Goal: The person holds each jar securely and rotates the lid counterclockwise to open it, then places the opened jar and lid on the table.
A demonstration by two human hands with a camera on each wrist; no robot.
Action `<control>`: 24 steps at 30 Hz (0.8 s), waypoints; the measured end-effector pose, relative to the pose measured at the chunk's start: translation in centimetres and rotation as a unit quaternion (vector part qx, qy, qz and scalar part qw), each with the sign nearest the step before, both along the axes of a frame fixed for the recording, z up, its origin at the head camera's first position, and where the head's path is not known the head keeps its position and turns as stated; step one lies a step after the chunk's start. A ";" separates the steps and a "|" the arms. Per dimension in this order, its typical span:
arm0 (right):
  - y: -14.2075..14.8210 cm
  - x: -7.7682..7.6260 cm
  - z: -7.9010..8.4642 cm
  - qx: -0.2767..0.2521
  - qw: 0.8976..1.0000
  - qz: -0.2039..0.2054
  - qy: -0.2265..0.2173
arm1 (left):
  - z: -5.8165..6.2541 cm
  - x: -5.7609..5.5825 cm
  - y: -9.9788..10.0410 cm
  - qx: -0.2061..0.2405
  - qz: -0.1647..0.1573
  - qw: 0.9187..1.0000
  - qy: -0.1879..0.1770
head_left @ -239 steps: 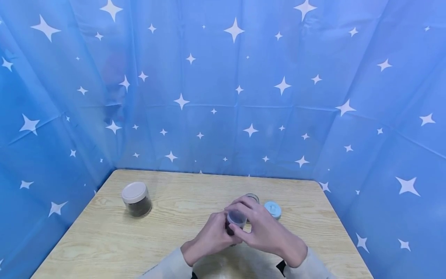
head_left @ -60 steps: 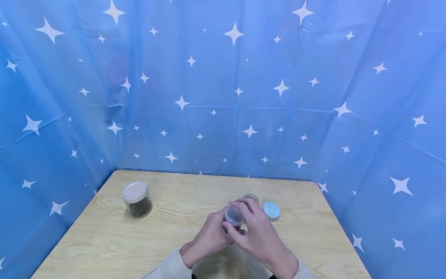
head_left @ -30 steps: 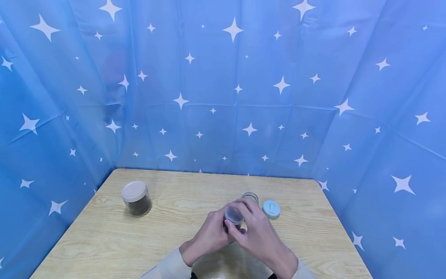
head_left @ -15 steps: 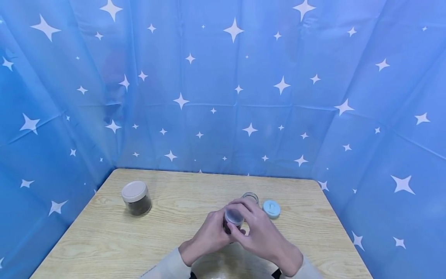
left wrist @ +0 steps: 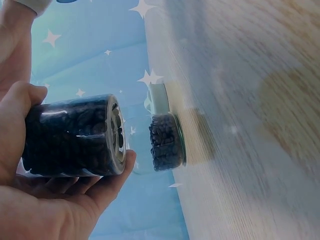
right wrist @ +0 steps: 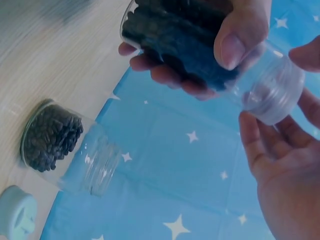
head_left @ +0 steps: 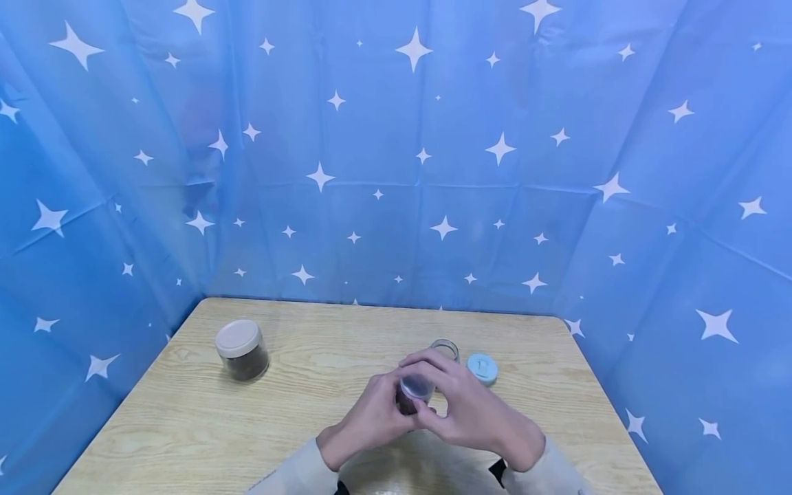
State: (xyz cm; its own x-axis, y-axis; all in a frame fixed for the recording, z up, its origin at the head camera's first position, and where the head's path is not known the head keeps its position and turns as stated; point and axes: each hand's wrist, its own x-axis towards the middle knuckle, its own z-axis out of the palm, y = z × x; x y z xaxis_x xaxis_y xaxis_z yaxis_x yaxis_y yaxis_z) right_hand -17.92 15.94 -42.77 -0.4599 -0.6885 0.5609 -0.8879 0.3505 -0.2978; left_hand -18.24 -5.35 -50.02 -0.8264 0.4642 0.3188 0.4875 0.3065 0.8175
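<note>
My left hand (head_left: 371, 416) grips a clear jar (left wrist: 70, 137) nearly full of dark beans, its fingers and thumb wrapped round the body above the table. At the jar's top sits a translucent lid (right wrist: 277, 95). My right hand (head_left: 473, 405) arches over it, with fingertips and thumb spread round the lid's rim. Behind the hands stands an open glass jar (right wrist: 55, 140), upright and about half filled with dark beans; the right hand hides much of it in the head view. A light blue lid (head_left: 482, 369) lies on the table to the right of it.
At the far left of the wooden table (head_left: 297, 426) stands a wide jar (head_left: 247, 364) of dark contents with a whitish lid (head_left: 238, 338) on. A blue star-patterned curtain (head_left: 383, 137) surrounds the table's back and sides.
My right hand has turned about the lid: its wrist swung inward by two seconds ago and has since swung back out to the right. The left hand and its jar have barely moved.
</note>
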 end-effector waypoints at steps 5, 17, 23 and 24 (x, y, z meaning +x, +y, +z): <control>0.3 -0.3 0.1 0.012 1.000 0.013 -0.004 | 0.1 0.0 0.0 -0.010 0.005 1.000 0.001; 0.7 -0.5 0.2 0.034 0.999 0.013 -0.027 | 0.0 -0.1 0.0 -0.015 0.006 1.000 0.004; 0.6 -0.5 0.3 0.034 0.999 0.012 -0.019 | 0.0 0.0 0.0 -0.014 0.010 1.000 -0.011; 0.6 -0.5 0.3 0.033 0.999 0.011 -0.018 | 0.0 0.0 -0.1 -0.013 0.010 1.000 -0.013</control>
State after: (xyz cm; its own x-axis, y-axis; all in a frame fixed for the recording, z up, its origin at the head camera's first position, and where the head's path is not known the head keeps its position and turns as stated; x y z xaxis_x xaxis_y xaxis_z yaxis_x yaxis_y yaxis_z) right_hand -18.43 16.54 -42.49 -0.4628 -0.7337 0.4975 -0.8850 0.3505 -0.3063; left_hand -18.26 -5.40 -49.98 -0.8439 0.4548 0.2847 0.4591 0.3374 0.8218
